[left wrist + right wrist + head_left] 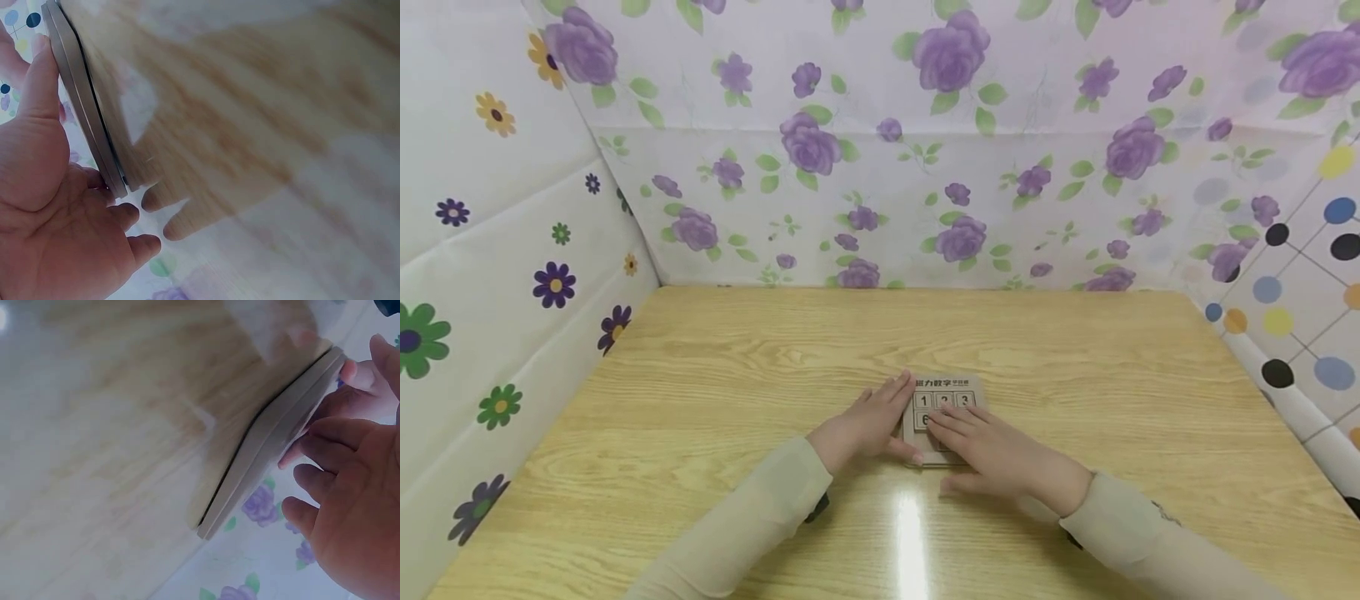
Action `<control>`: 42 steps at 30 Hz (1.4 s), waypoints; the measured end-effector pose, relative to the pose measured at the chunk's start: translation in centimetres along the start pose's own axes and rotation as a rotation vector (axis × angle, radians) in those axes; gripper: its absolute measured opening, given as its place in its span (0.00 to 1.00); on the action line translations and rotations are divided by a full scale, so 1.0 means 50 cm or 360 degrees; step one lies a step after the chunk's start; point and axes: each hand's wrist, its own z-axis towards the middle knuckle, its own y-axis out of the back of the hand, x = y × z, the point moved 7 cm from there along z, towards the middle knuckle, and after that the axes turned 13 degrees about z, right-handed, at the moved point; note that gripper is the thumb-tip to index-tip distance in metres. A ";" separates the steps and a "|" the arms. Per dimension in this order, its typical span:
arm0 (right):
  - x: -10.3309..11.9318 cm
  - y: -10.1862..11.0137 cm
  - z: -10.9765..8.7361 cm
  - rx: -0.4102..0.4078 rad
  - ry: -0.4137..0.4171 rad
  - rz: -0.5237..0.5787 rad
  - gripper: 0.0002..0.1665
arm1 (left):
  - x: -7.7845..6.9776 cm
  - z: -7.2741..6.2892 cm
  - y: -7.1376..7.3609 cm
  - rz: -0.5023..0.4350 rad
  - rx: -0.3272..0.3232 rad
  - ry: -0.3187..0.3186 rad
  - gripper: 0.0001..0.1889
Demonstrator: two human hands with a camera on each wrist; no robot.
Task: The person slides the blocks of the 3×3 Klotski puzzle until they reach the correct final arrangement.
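A grey number sliding puzzle point(948, 384) lies flat on the table, printed characters along its far edge. Tiles 1, 2, 3 and 6 show at least in part; other tiles are hidden under the right hand. My left hand point(868, 422) holds the puzzle's left side, its thumb at the near left corner and fingers along the far left. Over the tiles, my right hand point(992, 446) lays its extended fingers, with the thumb off the near edge. The left wrist view shows the left thumb point(41, 81) against the puzzle's side point(81, 94). The right wrist view shows the puzzle's edge point(269, 444) beside the right fingers.
A glossy wood-grain table point(737, 358) reflects light near its front. Behind it hangs a cloth wall with purple flowers point(812, 146). Patterned walls stand at the left point(497, 250) and the right point(1300, 333).
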 end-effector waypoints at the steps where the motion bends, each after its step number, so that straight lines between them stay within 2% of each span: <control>1: -0.002 -0.001 0.004 0.0005 -0.0003 -0.0005 0.45 | -0.001 0.000 0.000 0.0003 -0.0001 -0.0005 0.60; 5: -0.007 -0.009 0.009 0.0035 -0.0033 -0.0007 0.46 | -0.004 -0.001 -0.001 0.0000 0.0006 -0.0025 0.59; 12: -0.005 -0.012 0.009 0.0034 -0.0035 0.0004 0.47 | 0.000 -0.003 0.002 -0.0019 0.0004 -0.0003 0.59; 29: 0.027 -0.023 -0.018 0.0073 -0.0049 0.0023 0.46 | 0.003 -0.001 -0.002 -0.0029 -0.0008 0.0019 0.60; 35: 0.011 -0.014 -0.028 0.0057 -0.0081 0.0115 0.47 | 0.001 0.001 -0.009 -0.0036 -0.0001 0.0011 0.61; 42: -0.015 0.008 -0.032 -0.0019 -0.0103 0.0066 0.45 | 0.001 0.000 0.000 -0.0039 -0.0018 0.0012 0.60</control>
